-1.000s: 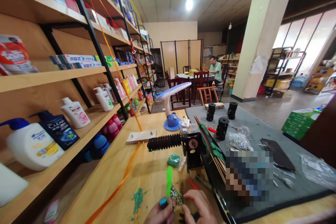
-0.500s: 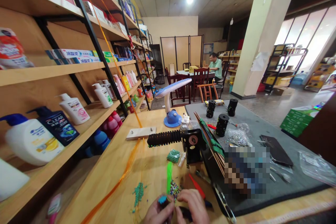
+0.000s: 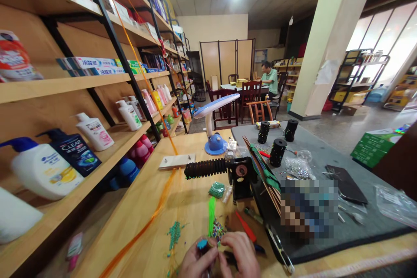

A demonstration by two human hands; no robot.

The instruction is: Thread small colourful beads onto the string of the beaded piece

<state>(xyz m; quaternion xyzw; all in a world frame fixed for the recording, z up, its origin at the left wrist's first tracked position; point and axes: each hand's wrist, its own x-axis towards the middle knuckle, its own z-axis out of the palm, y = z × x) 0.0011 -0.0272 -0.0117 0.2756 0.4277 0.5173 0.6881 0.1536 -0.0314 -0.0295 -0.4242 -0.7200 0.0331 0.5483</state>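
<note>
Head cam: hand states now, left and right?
Left hand: closed, fingers pinching the small multicoloured beadwork piece and its blue end.
Right hand: closed, fingertips pinched on the same beadwork piece from the other side.

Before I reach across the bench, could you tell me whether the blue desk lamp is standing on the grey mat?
No, the blue desk lamp stands on the bare wooden tabletop, just left of the grey mat.

3 blk spools [image 3: 276, 152], 1 desk lamp [image 3: 215, 132], 2 hands [image 3: 221, 258].
</note>
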